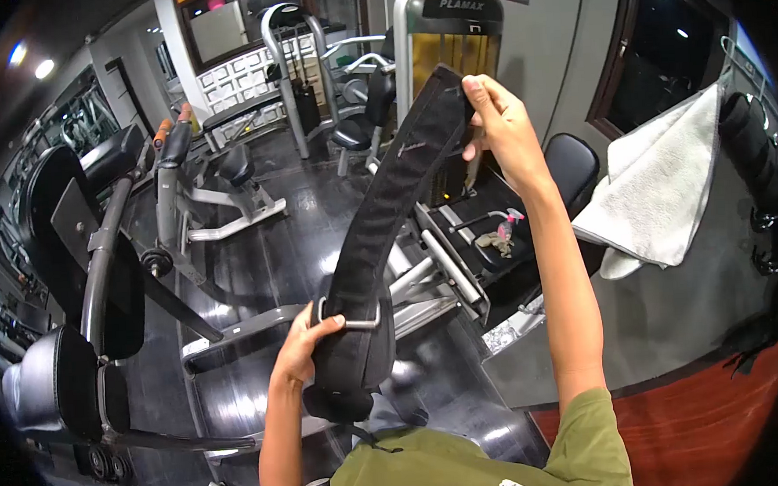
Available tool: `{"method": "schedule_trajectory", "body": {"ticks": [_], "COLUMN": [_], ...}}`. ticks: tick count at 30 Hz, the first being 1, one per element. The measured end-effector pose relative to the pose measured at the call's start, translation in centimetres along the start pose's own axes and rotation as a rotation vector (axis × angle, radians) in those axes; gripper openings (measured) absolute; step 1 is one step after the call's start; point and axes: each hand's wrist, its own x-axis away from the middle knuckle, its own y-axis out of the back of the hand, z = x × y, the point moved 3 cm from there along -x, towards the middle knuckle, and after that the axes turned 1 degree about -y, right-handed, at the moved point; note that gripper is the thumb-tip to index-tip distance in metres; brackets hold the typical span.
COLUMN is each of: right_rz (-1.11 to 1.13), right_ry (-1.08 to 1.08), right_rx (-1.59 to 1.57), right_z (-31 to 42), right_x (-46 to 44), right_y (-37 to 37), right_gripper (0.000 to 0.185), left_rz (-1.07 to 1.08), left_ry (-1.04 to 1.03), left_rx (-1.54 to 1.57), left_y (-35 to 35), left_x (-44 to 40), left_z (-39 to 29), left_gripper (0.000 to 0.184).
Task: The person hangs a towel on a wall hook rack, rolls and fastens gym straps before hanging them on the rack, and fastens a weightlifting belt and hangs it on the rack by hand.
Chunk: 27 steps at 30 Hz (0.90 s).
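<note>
A black weightlifting belt [378, 204] stretches diagonally between my two hands in front of my body. Up at its far end, my right hand [499, 123] pinches the strap's edge between thumb and fingers. My left hand [304, 342] grips the lower part beside the metal buckle [351, 322], with the thumb lying over the frame. The strap passes through this buckle. Below it, the wider padded section [351, 359] bunches close to my green shirt, and part of it is folded out of sight.
Gym machines stand around me, including a padded bench machine [76, 233] at left and a weight-stack machine [457, 28] ahead. A white towel [658, 180] hangs at right. A pink spray bottle [509, 223] and a cloth [495, 244] rest on a black seat.
</note>
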Motion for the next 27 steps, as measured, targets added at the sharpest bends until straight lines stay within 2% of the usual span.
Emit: {"method": "schedule_trajectory", "body": {"ticks": [3, 7, 8, 11, 12, 13, 15, 16, 17, 19, 21, 22, 23, 25, 27], "right_rz": [-0.008, 0.039, -0.021, 0.036, 0.125, 0.115, -0.030, -0.035, -0.041, 0.059, 0.009, 0.108, 0.063, 0.149, 0.157], "right_ry": [0.027, 0.074, 0.021, -0.032, -0.012, -0.004, -0.041, -0.114, -0.189, -0.326, -0.430, -0.500, -0.474, -0.536, -0.588], "right_rx": [-0.215, -0.425, -0.429, -0.571, -0.594, -0.619, -0.603, -0.623, -0.641, -0.663, -0.619, -0.622, -0.464, -0.283, -0.280], "right_z": [1.0, 1.5, 2.4, 1.2, 0.9, 0.8, 0.8, 0.1, -0.8, -1.9, -4.9, -5.3, -6.5, -7.6, -11.4], "right_x": [-1.2, -2.6, -1.8, -0.7, 0.0, 1.3, 4.4, 5.9, 7.5, 10.7, 13.9, 14.9, 15.7, 17.3, 18.8], "right_y": [-1.4, -1.9, -2.5, -1.7, -1.3, -1.1, -1.0, -0.8, -0.3, -0.3, 0.4, -0.2, -0.7, -1.7, -2.2], "right_gripper": [0.036, 0.029, 0.028, 0.029, 0.029, 0.029, 0.023, 0.020, 0.022, 0.046, 0.069, 0.082, 0.080, 0.082, 0.073], "left_rz": [-0.127, -0.187, -0.207, -0.196, -0.152, -0.146, -0.133, -0.112, -0.093, -0.045, -0.014, 0.011, 0.020, 0.030, 0.076], "left_ry": [-0.164, -0.280, -0.281, -0.354, -0.345, -0.351, -0.437, -0.472, -0.485, -0.549, -0.609, -0.666, -0.663, -0.711, -0.735], "left_rx": [-0.043, 0.053, 0.092, 0.191, 0.218, 0.215, 0.257, 0.253, 0.240, 0.257, 0.240, 0.216, 0.221, 0.191, 0.174], "left_y": [0.8, 1.2, 1.2, 1.7, 2.2, 2.0, 1.5, 1.4, 1.1, 0.3, -0.3, -0.7, -1.0, -1.5, -1.5], "left_x": [-1.2, -4.9, -5.8, -9.6, -11.1, -12.1, -13.9, -14.7, -15.0, -16.0, -17.3, -17.6, -17.9, -18.3, -19.1], "left_z": [-2.7, -5.0, -5.3, -5.4, -5.2, -5.4, -6.1, -6.5, -7.1, -8.0, -8.5, -8.7, -8.6, -8.8, -8.6], "left_gripper": [0.038, 0.037, 0.035, 0.033, 0.039, 0.039, 0.048, 0.056, 0.058, 0.059, 0.060, 0.061, 0.061, 0.060, 0.058]}}
